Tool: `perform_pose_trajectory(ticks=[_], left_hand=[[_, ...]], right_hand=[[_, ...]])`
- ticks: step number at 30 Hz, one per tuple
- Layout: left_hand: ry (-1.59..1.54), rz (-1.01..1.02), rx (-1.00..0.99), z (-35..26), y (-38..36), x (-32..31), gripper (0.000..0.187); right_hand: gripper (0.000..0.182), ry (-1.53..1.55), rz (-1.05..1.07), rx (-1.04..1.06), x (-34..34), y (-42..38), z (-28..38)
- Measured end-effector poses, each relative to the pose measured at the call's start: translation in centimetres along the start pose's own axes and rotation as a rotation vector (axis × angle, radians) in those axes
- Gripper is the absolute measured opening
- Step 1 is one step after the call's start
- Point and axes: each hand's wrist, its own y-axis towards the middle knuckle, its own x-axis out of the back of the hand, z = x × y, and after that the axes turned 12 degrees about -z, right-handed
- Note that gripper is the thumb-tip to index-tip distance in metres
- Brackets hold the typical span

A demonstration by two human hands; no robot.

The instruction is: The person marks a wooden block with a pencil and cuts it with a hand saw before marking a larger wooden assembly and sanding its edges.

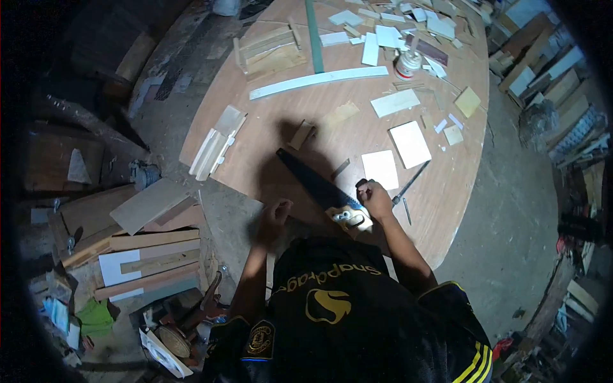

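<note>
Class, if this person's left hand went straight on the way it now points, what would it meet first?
The left hand would probably meet the handsaw's long, dark, tapering metal blade, though depth is unclear and it might pass above.

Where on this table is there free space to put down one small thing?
The table looks bare between the handsaw and the pale strips at left, and from the slim, dark tool to the right edge. The far end is crowded with pale offcuts.
</note>
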Motion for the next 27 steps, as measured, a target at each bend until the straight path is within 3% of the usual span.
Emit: perform_pose_trajectory(ticks=[2, 3, 6, 8, 10, 12, 14, 16, 19, 21, 22, 25, 27], left_hand=[[0.035, 0.007, -0.042, 0.1, 0.1, 0.1, 0.024], [0.072, -0.008, -0.077, -0.1, 0.1, -0.1, 0.024], [-0.004, 0.004, -0.016, -0.3, 0.1, -0.1, 0.022], [-0.07, -0.014, -0.035, 1.7, 0.4, -0.4, 0.022], [-0.113, -0.035, -0.107, 2.5, 0.6, -0.8, 0.022], [-0.209, -0.064, -0.067, 5.5, 1.4, -1.8, 0.021], [-0.175, -0.105, -0.044, 3.0, 2.2, -1.0, 0.021], [-0.149, -0.104, -0.021, 1.7, 3.1, 0.0, 0.02], [-0.051, -0.2, -0.076, 1.7, 6.8, 1.7, 0.022], [0.159, -0.323, -0.3, 3.0, 10.1, 3.7, 0.026], [0.155, -0.32, -0.3, 3.4, 12.0, 4.7, 0.026], [0.374, -0.446, -0.478, 3.2, 18.0, 7.8, 0.04], [0.898, -0.545, -0.325, 2.6, 20.9, 10.1, 0.074]], right_hand=[[0.018, -0.073, -0.028, 0.059, 0.7, -0.1, 0.0], [0.019, -0.068, -0.083, -0.025, 1.3, -0.3, 0.0], [0.023, -0.189, -0.527, -0.023, 2.5, -1.3, -5.0], [0.032, -0.512, -0.523, -0.344, 4.7, -2.9, -4.1], [0.04, -0.572, -0.406, -0.468, 5.1, -4.1, -5.4], [0.032, -0.614, -0.38, -0.361, 4.7, -5.2, -7.9], [0.026, -0.664, -0.297, -0.352, 5.0, -5.1, -8.0], [0.023, -0.67, -0.391, -0.285, 3.9, -5.7, -9.6], [0.021, -0.558, -0.455, -0.376, 3.9, -5.7, -6.9], [0.021, -0.298, -0.579, -0.455, 3.6, -5.2, -4.9], [0.021, -0.302, -0.582, -0.456, 3.3, -4.8, -4.7], [0.022, 0.146, -0.585, -0.267, 1.7, -2.7, -3.8], [0.022, 0.246, -0.552, -0.326, 0.5, -1.8, -2.5]])
